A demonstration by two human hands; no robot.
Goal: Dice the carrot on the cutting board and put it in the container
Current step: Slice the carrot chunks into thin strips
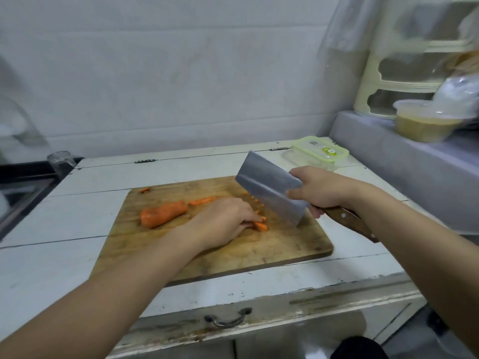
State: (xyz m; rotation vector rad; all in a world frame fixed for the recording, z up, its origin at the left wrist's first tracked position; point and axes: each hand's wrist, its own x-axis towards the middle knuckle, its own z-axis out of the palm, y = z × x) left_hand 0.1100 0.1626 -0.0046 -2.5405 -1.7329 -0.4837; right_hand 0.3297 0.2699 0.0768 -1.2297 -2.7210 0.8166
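Head view: left hand (223,218) pins carrot strips (260,225) beside cleaver (269,187).

Two bare forearms reach forward into view from the lower corners. The left hand (223,218) lies low, palm down, knuckles up, fingers curled with their tips pressed onto carrot strips (260,225). The right hand (320,189) is raised higher and further right, fingers wrapped round the handle of a cleaver (272,187), thumb lying against the flat of the blade. The right wrist is bent slightly inward towards the left hand. The two hands are near each other, not touching.
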